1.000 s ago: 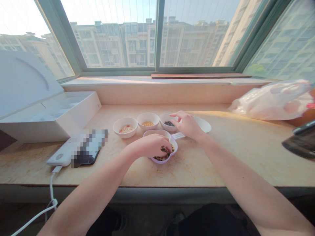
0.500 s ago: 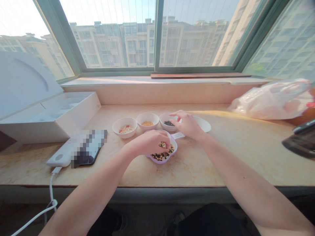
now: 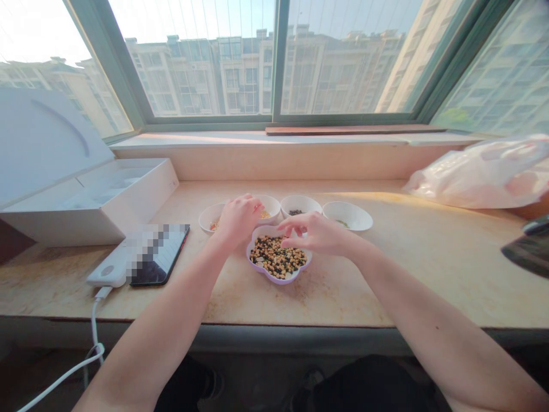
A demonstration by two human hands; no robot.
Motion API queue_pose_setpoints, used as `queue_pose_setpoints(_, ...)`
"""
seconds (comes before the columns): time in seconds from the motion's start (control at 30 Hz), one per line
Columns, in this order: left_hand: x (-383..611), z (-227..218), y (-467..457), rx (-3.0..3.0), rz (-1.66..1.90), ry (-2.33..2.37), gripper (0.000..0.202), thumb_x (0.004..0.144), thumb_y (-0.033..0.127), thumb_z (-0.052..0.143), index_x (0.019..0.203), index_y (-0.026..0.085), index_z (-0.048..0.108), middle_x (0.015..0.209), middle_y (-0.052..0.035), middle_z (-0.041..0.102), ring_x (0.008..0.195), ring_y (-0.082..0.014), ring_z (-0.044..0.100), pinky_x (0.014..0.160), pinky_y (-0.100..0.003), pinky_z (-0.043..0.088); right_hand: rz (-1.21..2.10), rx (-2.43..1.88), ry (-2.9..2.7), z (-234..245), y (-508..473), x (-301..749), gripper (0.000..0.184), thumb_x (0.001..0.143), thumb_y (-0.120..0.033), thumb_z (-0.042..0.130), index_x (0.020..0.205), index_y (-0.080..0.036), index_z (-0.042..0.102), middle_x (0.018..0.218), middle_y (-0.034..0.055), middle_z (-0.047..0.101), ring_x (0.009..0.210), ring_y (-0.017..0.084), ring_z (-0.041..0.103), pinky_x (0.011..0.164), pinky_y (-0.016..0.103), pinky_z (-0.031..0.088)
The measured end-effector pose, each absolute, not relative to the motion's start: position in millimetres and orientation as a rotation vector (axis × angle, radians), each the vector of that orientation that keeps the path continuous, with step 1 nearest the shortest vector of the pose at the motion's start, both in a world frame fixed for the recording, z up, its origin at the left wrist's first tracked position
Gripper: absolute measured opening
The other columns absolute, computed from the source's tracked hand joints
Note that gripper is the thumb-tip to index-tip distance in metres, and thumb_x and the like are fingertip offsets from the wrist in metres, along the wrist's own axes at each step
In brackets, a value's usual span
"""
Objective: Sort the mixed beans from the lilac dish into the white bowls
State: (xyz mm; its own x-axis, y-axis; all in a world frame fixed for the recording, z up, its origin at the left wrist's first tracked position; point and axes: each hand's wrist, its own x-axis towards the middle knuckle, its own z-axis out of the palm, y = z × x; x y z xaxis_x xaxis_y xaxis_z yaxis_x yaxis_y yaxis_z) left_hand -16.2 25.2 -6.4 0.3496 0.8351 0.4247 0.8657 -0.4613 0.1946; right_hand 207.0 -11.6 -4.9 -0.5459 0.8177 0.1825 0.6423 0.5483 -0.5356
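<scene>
A lilac flower-shaped dish [image 3: 295, 275] full of mixed tan and black beans sits on the stone sill in front of me. My right hand [image 3: 317, 233] hovers over its far right part, fingers bent down in a pinch at the beans. My left hand [image 3: 237, 220] is closed and held over the two leftmost white bowls. One of these [image 3: 207, 217] holds pale and red pieces, the other [image 3: 271, 203] yellow grains. A third bowl [image 3: 300, 203] holds black beans. A shallow white dish [image 3: 349, 214] at the right holds a few greenish bits.
An open white box [image 3: 128, 197] with its lid raised stands at the left. A phone [image 3: 158, 257] lies on a white power bank [image 3: 109, 269] with a cable hanging off the sill's edge. A plastic bag [image 3: 480, 174] lies at the right. A dark object [image 3: 527, 252] is at the right edge.
My left hand has lifted out of the lilac dish and moved back-left over the white bowls. My right hand came from the black-bean bowl down to the lilac dish.
</scene>
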Motion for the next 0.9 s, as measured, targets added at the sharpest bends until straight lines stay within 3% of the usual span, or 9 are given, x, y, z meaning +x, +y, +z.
queue_pose_setpoints(0.17,-18,-7,33,-2.49,-0.487,-1.646,0.034,0.1,0.022,0.044,0.088,0.017,0.076,0.094,-0.0106,0.072,0.092,-0.0241,0.067,0.083,-0.035,0.044,0.569,-1.04,-2.645,-5,-24,191,0.036,0.077,-0.039,0.084,0.109,-0.023,0.081,0.117,0.0067,0.077,0.106,0.029,0.069,0.089,0.037,0.05)
queue_pose_setpoints(0.27,-15,-8,34,-2.502,-0.46,-1.662,0.035,0.102,0.026,0.043,0.098,0.017,0.077,0.1,-0.0118,0.072,0.099,-0.0263,0.067,0.088,-0.038,0.044,0.552,-0.971,-2.71,-8,-23,186,0.033,0.077,-0.037,0.083,0.108,-0.025,0.081,0.123,0.0057,0.075,0.112,0.03,0.066,0.093,0.037,0.05)
queue_pose_setpoints(0.5,-13,-9,31,-2.539,-0.542,-1.715,0.036,0.103,0.031,0.044,0.107,0.017,0.077,0.109,-0.0125,0.072,0.104,-0.0277,0.067,0.094,-0.041,0.045,0.635,-1.094,-2.743,-10,-23,184,0.026,0.085,-0.027,0.072,0.109,-0.023,0.082,0.11,0.0069,0.077,0.097,0.026,0.068,0.08,0.035,0.049)
queue_pose_setpoints(0.9,-14,-14,28,-2.575,-0.682,-1.67,0.034,0.102,0.028,0.047,0.098,0.018,0.079,0.105,-0.0096,0.074,0.095,-0.0242,0.068,0.089,-0.037,0.047,0.745,-0.998,-2.615,-15,-20,186,0.015,0.084,-0.021,0.069,0.083,-0.026,0.083,0.083,0.0024,0.077,0.077,0.022,0.066,0.068,0.033,0.048)
